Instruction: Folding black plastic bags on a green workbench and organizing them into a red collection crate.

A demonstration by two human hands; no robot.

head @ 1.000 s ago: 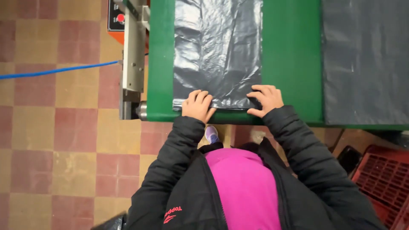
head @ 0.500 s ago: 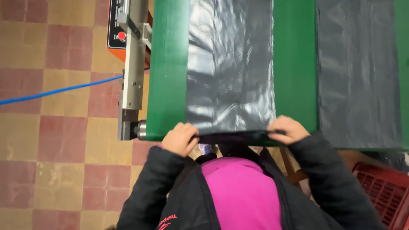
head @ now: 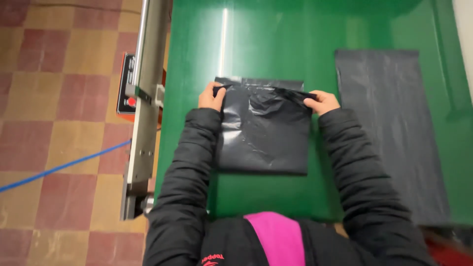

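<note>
Both hands are out over the green counter, and each one pinches a top corner of a black plastic bag. The left hand is closed on the upper left corner, the right hand closed on the upper right, and the top edge runs taut between them in a thin dark line. That two-corner grip looks like it keeps the limp film square and stops it sagging in the middle. The bag's lower part lies flat on the counter between the two black jacket sleeves, its bottom edge straight, and it looks doubled over, though how many layers there are I cannot tell.

Off to the right, well apart from the held bag, a second sheet of dark plastic lies stretched out long and flat on the same green surface; no hand touches it. So the count: two hands, two dark plastic pieces, one held and one lying free.

Along the counter's left edge runs a metal rail, with a small control panel bearing a red button fixed beside it. One blue cable crosses the checked tile floor.
</note>
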